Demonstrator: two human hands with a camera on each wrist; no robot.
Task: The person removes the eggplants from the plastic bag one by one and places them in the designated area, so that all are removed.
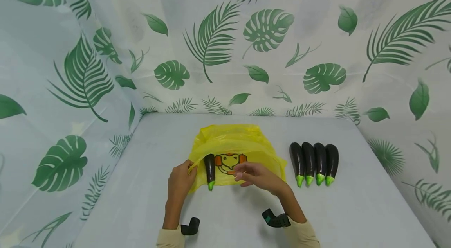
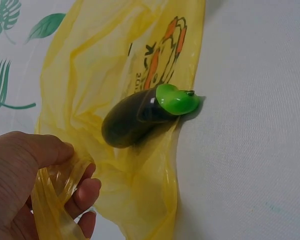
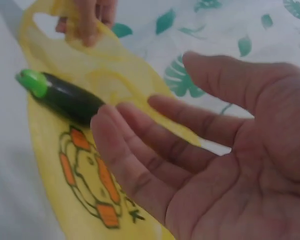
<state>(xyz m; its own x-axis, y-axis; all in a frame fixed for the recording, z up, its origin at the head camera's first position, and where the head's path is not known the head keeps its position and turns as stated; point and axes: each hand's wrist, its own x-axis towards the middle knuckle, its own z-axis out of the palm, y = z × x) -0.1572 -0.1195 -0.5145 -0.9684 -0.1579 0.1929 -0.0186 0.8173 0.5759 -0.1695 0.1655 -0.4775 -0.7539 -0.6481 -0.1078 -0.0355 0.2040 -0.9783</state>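
Observation:
A yellow plastic bag (image 1: pixel 232 134) with a printed cartoon duck lies on the table, its mouth toward me. My left hand (image 1: pixel 181 179) pinches the bag's left handle and lifts that edge, as the left wrist view shows. One dark eggplant (image 1: pixel 210 169) lies in the bag's mouth, its green cap (image 2: pixel 177 100) sticking out past the front edge. My right hand (image 1: pixel 258 177) hovers over the right part of the bag, its fingers (image 3: pixel 135 165) loosely extended and holding nothing. The eggplant's far end is hidden under the bag's upper layer in the head view.
To the right of the bag, several eggplants (image 1: pixel 320 162) lie side by side in a row, green caps toward me. The white table (image 1: pixel 148 150) meets leaf-printed cloth (image 1: pixel 225 44) at its back and sides.

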